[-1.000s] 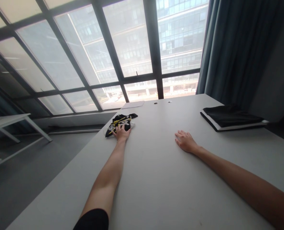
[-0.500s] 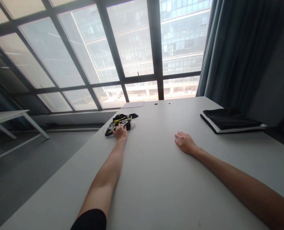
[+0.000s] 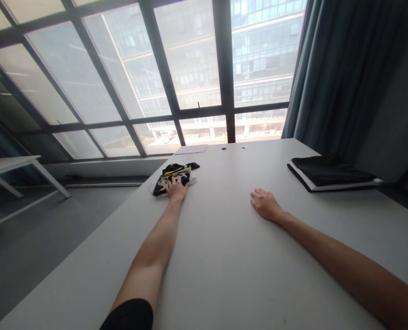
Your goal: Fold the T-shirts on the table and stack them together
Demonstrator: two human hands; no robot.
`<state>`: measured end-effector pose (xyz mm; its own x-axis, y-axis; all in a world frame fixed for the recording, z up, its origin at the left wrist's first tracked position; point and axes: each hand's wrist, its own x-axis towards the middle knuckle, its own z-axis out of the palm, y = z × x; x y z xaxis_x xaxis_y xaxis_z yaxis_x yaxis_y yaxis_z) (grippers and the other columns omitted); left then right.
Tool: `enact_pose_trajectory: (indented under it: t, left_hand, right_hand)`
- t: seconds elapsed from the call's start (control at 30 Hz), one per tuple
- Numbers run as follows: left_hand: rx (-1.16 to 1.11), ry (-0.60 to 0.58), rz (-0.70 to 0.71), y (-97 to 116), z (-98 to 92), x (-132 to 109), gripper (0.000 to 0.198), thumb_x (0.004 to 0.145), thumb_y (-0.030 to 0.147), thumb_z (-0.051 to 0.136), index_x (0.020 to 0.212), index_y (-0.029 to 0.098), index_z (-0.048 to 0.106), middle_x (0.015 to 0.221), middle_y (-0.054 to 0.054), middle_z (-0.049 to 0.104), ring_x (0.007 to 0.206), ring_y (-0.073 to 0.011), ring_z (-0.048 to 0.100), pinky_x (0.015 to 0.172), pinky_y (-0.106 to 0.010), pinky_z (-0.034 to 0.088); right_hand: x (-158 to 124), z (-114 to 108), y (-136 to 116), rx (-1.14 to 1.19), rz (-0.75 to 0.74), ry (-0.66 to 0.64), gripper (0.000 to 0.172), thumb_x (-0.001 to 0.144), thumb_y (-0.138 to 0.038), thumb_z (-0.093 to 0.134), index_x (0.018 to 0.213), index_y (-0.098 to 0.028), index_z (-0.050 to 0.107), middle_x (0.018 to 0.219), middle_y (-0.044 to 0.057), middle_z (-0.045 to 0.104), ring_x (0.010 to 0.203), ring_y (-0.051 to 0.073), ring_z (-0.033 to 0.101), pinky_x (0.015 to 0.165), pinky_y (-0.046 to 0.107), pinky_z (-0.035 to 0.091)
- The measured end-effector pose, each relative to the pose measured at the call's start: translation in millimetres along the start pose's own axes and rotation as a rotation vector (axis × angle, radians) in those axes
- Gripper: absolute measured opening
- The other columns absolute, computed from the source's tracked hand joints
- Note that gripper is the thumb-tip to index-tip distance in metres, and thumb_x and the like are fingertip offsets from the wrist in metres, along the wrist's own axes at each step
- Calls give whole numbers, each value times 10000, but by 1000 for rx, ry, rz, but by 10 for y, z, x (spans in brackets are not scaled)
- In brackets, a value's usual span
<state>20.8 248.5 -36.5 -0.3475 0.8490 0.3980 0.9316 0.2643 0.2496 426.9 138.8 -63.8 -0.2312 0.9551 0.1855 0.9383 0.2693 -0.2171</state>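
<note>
A crumpled bundle of black cloth with yellow and white parts [image 3: 176, 171] lies near the left edge of the white table [image 3: 217, 247]. Clear plastic shows around its lower edges. My left hand [image 3: 177, 189] rests on the near right side of this bundle, its fingers spread over the cloth; the fingertips partly sink into the folds. My right hand [image 3: 266, 204] lies palm down on the tabletop, well to the right of the bundle. Its fingers are stretched out and nothing is in them.
On the right of the table sits a folded black cloth with a white layer [image 3: 331, 172]. A white sheet [image 3: 191, 149] lies at the far left corner, near a dark round spot [image 3: 223, 148]. Beyond are windows, a blue curtain [image 3: 314, 91] and another table [image 3: 11, 165].
My left hand has shifted slightly to the right on the bundle, and its fingers are more spread. The bundle has moved a little with it. My right hand has barely moved.
</note>
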Motion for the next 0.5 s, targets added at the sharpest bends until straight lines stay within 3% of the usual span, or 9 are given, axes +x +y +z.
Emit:
enact_pose_trajectory:
  t: [0.1, 0.23, 0.33, 0.5]
  left_hand:
    - [-34, 11, -27, -32, -28, 49, 433, 957, 383, 531, 1334, 189, 621, 1473, -167, 530, 1348, -355, 468, 1133, -483, 308]
    - [-70, 4, -105, -68, -94, 112, 353, 956, 321, 509, 1170, 115, 700, 1169, -213, 709, 1138, -363, 636, 1002, -474, 437]
    - [-103, 31, -172, -98, -131, 128, 352, 966, 313, 481, 1107, 89, 714, 1063, -237, 731, 1063, -388, 673, 934, -491, 472]
    - [-185, 163, -234, -85, -257, 115, 390, 1007, 256, 375, 1191, 35, 640, 1113, -276, 700, 1062, -399, 667, 848, -486, 509]
  right_hand:
    - [3, 5, 1, 5, 4, 2, 485, 996, -365, 405, 1421, -171, 537, 1573, 152, 418, 1465, 303, 335, 1177, 516, 233]
    - [1, 3, -1, 3, 3, 3, 493, 998, -366, 400, 1428, -162, 532, 1573, 157, 418, 1467, 305, 333, 1180, 516, 231]
    - [-1, -5, 1, -1, -2, -4, 494, 1002, -367, 392, 1428, -161, 532, 1574, 155, 416, 1468, 309, 329, 1179, 522, 233]
    - [0, -6, 13, -2, 3, -10, 502, 1000, -371, 393, 1435, -160, 528, 1579, 153, 409, 1469, 311, 327, 1178, 525, 234]
